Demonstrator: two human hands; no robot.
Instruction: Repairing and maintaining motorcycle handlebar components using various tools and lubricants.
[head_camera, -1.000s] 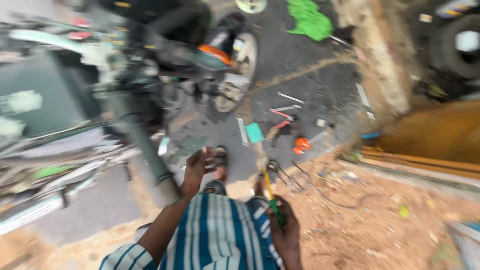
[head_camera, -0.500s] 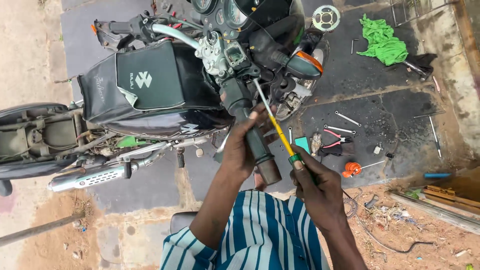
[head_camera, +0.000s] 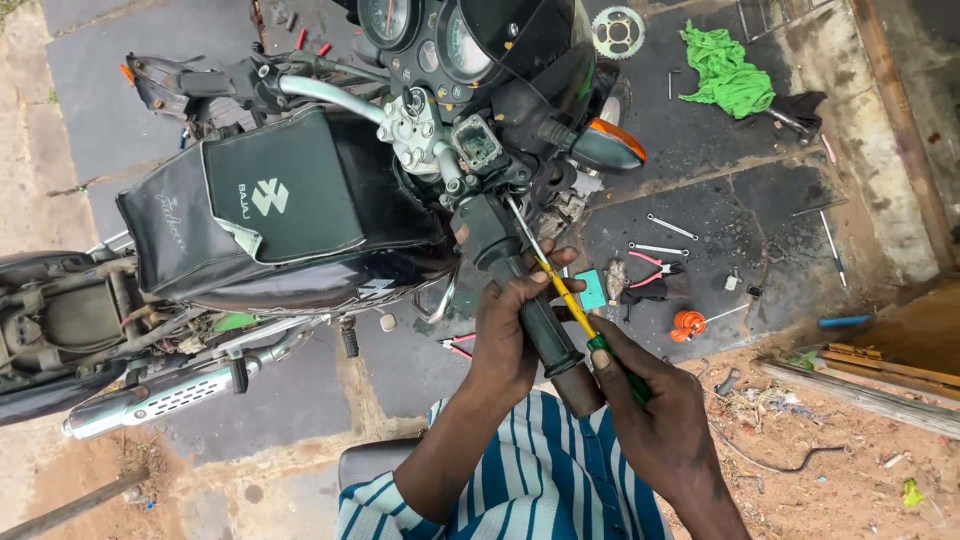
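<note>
Screwdriver (head_camera: 565, 295) in right hand (head_camera: 660, 425); left hand (head_camera: 510, 335) grips handlebar grip (head_camera: 545, 335).

- Motorcycle (head_camera: 300, 220) at left and centre; its handlebar grip (head_camera: 535, 325) lies between left hand (head_camera: 510, 335) and right hand (head_camera: 655, 420).
- Wrenches (head_camera: 670, 227), pliers (head_camera: 655, 265) on the ground, right of the grip.
- Cloth (head_camera: 725, 70) and sprocket (head_camera: 617, 32) beyond them.

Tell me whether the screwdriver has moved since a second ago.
Yes. The screwdriver has risen from near the ground tools to lie along the handlebar grip, held by the right hand.

Screwdriver (head_camera: 560, 290) tip now at handlebar (head_camera: 500, 250)
</note>
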